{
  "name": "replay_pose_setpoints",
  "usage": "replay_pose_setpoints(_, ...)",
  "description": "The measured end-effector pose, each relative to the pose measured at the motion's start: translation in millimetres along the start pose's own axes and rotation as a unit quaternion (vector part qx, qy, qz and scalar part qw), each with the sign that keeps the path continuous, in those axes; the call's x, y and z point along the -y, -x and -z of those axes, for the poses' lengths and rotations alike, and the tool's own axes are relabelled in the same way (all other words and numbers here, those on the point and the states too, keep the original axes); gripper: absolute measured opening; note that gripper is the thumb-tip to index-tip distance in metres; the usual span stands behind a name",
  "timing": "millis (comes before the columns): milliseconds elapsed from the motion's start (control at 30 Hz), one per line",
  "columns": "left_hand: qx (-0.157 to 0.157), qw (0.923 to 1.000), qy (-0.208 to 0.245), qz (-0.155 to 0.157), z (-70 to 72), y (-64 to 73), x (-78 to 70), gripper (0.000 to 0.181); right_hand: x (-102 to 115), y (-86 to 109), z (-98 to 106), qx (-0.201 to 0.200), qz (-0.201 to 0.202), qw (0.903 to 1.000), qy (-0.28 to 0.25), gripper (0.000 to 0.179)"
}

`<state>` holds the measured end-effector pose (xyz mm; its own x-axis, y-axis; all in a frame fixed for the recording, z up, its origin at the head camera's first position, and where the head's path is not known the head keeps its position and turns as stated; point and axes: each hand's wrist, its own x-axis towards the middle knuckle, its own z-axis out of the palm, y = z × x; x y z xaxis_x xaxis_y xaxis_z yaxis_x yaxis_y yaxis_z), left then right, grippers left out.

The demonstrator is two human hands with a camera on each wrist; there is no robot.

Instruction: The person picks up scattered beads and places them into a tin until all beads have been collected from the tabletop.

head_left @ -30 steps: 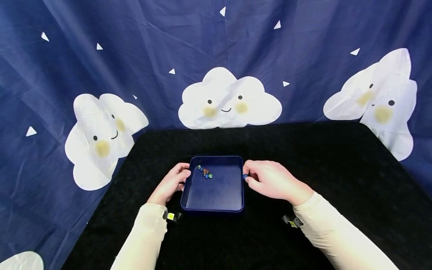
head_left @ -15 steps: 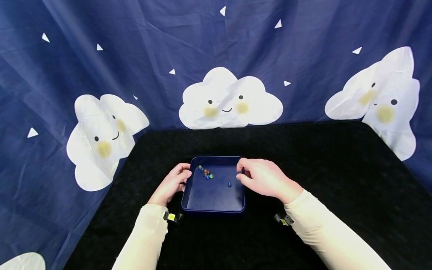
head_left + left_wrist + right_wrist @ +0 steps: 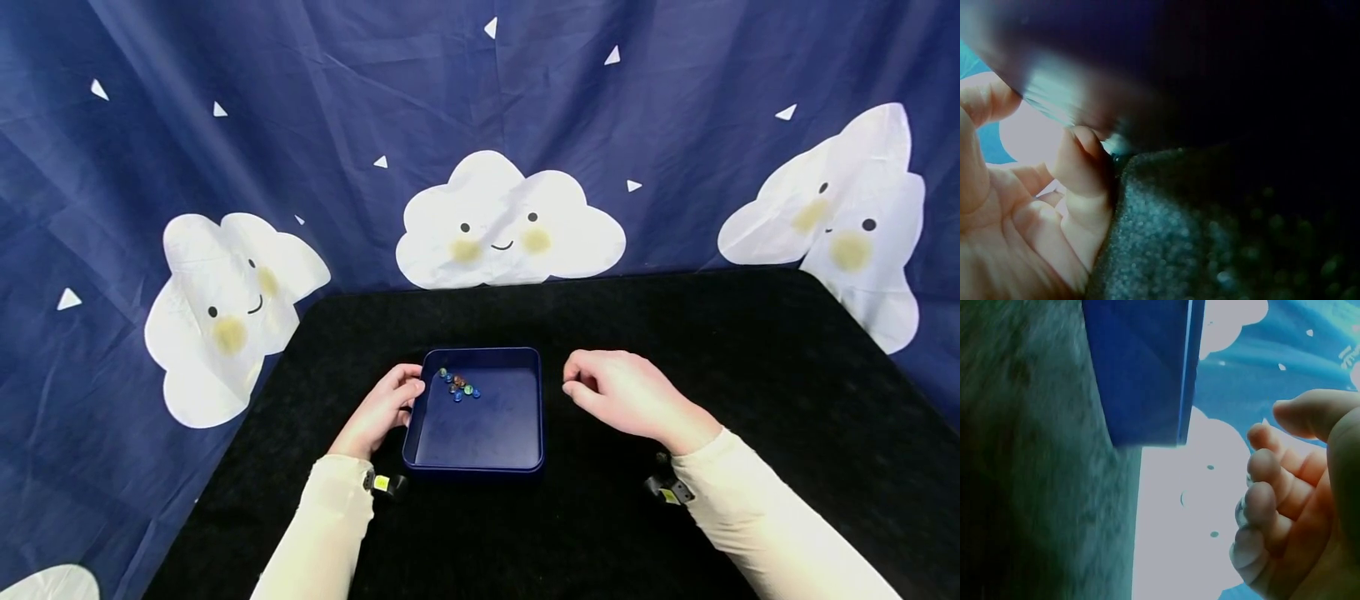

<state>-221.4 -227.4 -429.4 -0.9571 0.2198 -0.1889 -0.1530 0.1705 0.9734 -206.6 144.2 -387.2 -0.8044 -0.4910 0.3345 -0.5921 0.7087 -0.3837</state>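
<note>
A square navy-blue metal tray (image 3: 495, 437) with raised walls lies on the black cloth. My left hand (image 3: 380, 408) grips its left side, the thumb at the rim and the other fingers low against the outer wall (image 3: 1104, 69). Inside, near the far left corner, several glass marbles (image 3: 458, 381) sit in a loose slanting cluster. A blue marble (image 3: 476, 393) forms the cluster's right end. My right hand (image 3: 630, 393) hovers off the tray's right wall, its fingers loosely bent. The right wrist view shows nothing between the thumb and fingertips (image 3: 1260, 500).
Black cloth (image 3: 480, 542) covers the table under the tray. Behind it hangs a dark blue curtain (image 3: 345, 100) with white smiling clouds. Each cream sleeve (image 3: 318, 517) has a small dark camera at the wrist.
My right hand let go of a blue marble over the tray's right wall, then drew back to the right. The marble rolled left to the others. My left hand stayed put.
</note>
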Motion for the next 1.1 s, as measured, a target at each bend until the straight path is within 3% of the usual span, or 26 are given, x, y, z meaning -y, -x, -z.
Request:
replay_pose_setpoints(267, -0.006, 1.0, -0.004, -0.001, -0.5, -2.0, 1.4, 0.04, -31, 17.1, 13, 0.012, -0.033, 0.9993, -0.014, 0.008)
replay_pose_setpoints(600, -0.001, 1.0, 0.004, 0.005, 0.6, -3.2, 1.0, 0.041, -58, 28.4, 30, 0.016, -0.076, 0.9968, 0.018, 0.006)
replay_pose_setpoints(933, 0.004, 0.9999, 0.008, 0.007, 0.1, -0.8, -1.4, 0.042, -77, 59.9, 47, 0.023, -0.071, 0.9961, 0.047, 0.008)
replay_pose_setpoints(1100, 0.004, 0.9999, 0.016, 0.0, 4.8, -5.7, 6.1, 0.042, -75, 79.5, 44, 0.064, -0.052, 0.9963, 0.025, 0.014)
